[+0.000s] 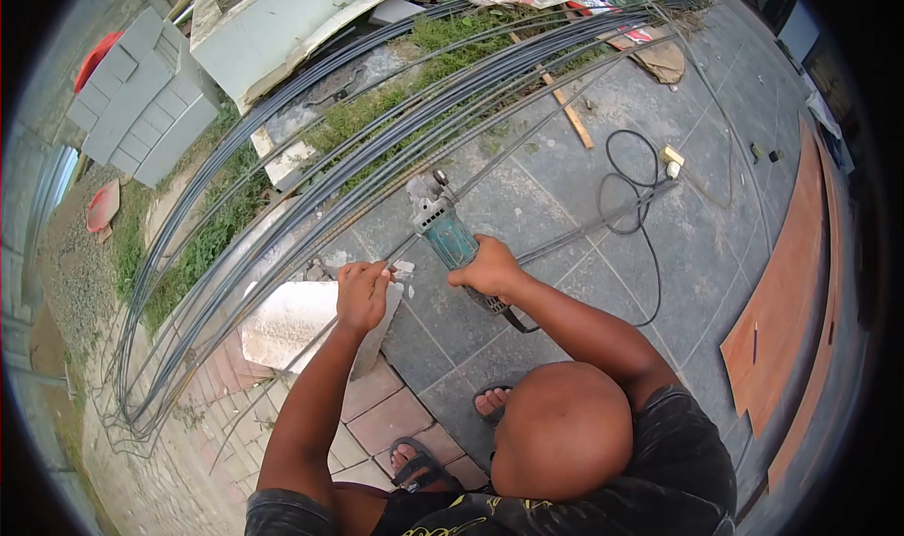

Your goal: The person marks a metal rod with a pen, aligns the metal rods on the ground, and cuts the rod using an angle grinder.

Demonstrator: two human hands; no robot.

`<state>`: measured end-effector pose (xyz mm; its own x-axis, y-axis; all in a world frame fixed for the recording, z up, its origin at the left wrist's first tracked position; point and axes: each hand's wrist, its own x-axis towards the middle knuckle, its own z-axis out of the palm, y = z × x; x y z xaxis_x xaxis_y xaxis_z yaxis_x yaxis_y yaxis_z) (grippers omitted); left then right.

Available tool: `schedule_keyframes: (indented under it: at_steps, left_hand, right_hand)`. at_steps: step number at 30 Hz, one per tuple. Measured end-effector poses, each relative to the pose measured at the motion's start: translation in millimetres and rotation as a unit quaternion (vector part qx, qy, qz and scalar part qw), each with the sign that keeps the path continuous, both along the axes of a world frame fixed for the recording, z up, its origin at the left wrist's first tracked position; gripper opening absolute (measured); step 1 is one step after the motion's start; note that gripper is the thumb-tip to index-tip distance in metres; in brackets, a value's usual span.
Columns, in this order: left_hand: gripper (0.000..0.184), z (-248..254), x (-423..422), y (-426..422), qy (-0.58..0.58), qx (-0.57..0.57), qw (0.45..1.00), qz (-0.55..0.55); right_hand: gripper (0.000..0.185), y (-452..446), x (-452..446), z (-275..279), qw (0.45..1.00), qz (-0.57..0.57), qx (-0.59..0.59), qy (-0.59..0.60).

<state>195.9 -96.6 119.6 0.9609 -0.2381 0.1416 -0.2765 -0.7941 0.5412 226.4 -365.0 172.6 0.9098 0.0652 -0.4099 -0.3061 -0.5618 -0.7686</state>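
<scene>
My right hand (492, 268) is wrapped around the teal body of an angle grinder (450, 238). The tool's grey metal head points away from me, above the tiled floor. With bent fingers, my left hand (362, 296) grips a thin steel rod (314, 340) that slants from the lower left up to the right. Beneath that hand lies a dusty white block (287, 321), and the rod crosses over it. Small white chips lie by the block's far end. My left palm and part of the rod under it are hidden.
A long bundle of steel rods (377, 164) curves across the ground ahead. The black cord (650, 263) loops to a power socket (671, 160) at right. A wooden strip (570, 112) lies on the tiles; reddish boards (777, 300) lie further right. Paving bricks (372, 392) are near my feet.
</scene>
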Motion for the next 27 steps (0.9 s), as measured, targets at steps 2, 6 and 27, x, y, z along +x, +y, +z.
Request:
schedule_keyframes:
  at_steps: [2,6,27]
  left_hand:
    - [0.033,0,1,0,-0.002,0.002,1.0,-0.005]
    - [0.039,-2,2,-3,0.009,0.012,1.0,0.009]
    - [0.044,-4,1,-6,0.031,0.035,0.997,0.063]
  right_hand:
    - [0.085,-4,4,-2,1.0,0.006,0.008,0.0]
    - [0.088,-7,7,-3,1.0,0.028,-0.005,-0.01]
    - [0.093,-9,1,-27,0.999,0.032,-0.007,-0.033]
